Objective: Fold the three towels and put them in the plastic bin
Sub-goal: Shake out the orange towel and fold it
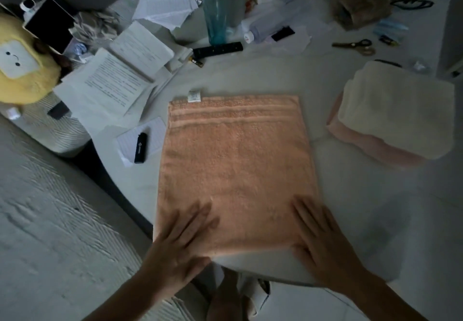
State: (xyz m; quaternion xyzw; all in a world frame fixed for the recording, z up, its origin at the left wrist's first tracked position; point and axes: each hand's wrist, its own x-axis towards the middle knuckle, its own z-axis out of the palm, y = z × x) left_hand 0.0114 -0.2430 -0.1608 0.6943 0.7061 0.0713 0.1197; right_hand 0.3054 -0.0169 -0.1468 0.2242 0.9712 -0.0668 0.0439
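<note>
The left hand (pixel 181 240) and the right hand (pixel 323 239) both lie flat, fingers straight and spread, pressing on the near end of an orange towel (pixel 235 167); neither grip closes on anything. The towel lies spread smooth on the white surface (pixel 363 208), stretching away from the two palms, its near edge just at the surface's rim between the wrists. At the towel's far edge, beyond the left hand, a small white label (pixel 194 95) sticks out. Farther out and to the outside of the right hand sits a stack of two folded towels, a cream towel (pixel 398 112) on top of a pink towel (pixel 370 147), well apart from the orange one. Outside the left hand and farther off, a black lighter (pixel 140 147) rests on a slip of lined paper just beside the towel's left edge. Beyond that lie loose papers (pixel 112 82), a black remote (pixel 218 49), a blue-green tumbler (pixel 217 12), scissors (pixel 355 46) and a yellow plush toy (pixel 22 67).
</note>
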